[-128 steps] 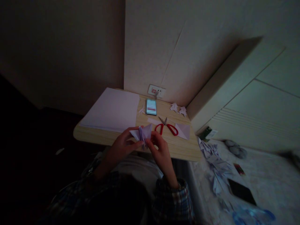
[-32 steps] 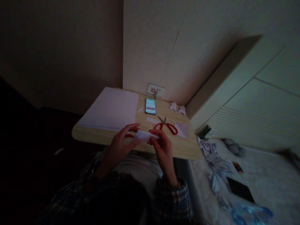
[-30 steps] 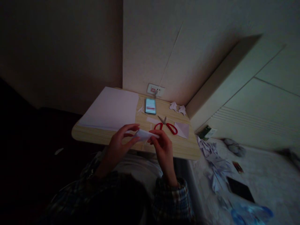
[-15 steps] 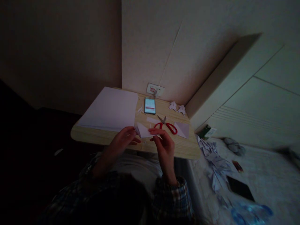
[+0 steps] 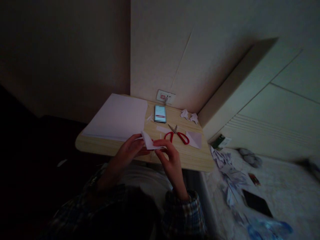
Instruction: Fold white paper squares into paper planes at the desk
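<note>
A small piece of folded white paper [image 5: 148, 141] is held between both hands above the front edge of the wooden table [image 5: 195, 160]. My left hand [image 5: 132, 146] grips its left side, with some fingers behind it. My right hand [image 5: 168, 151] pinches the right end between thumb and fingers. Red-handled scissors [image 5: 176, 134] lie partly spread just beyond my right hand. A creased paper square [image 5: 194, 139] rests to their right, and a narrow paper strip [image 5: 162, 129] lies by the blades.
Large white sheets [image 5: 117, 115] cover the table's left part. A lit phone [image 5: 160, 114] stands near the wall socket [image 5: 166, 96]. Two folded paper shapes [image 5: 189, 115] sit at the back right. On the bed [image 5: 282, 186] are several folded papers [image 5: 230, 170] and a dark tablet-like object [image 5: 257, 202].
My right hand has shifted left, closer to my left hand. The folded paper has moved slightly left and now stands more upright on its left side.
</note>
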A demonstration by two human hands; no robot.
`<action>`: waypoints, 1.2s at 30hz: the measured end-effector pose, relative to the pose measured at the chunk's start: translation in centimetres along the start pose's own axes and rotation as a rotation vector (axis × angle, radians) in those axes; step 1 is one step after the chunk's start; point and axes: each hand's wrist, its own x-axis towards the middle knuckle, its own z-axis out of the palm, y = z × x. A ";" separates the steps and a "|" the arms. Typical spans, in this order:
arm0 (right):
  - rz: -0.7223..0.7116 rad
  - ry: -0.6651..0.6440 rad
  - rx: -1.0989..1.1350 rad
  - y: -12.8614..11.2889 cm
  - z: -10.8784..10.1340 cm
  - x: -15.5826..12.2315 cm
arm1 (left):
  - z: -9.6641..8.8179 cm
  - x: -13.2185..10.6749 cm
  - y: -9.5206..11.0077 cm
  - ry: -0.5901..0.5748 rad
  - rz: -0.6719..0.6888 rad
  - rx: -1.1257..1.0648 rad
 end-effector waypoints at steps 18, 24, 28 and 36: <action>-0.099 0.019 -0.231 0.4 0.1 0.0 | 0.0 0.1 0.5 0.010 -0.003 -0.005; -0.096 -0.023 -0.253 -0.1 0.2 0.0 | 0.1 -0.2 0.9 0.059 0.000 0.121; -0.091 -0.053 -0.290 -0.3 0.3 -0.1 | 0.3 -0.3 1.2 0.047 0.005 0.157; -0.102 -0.073 -0.302 0.2 0.3 0.0 | 0.5 -0.5 1.6 0.046 -0.016 0.113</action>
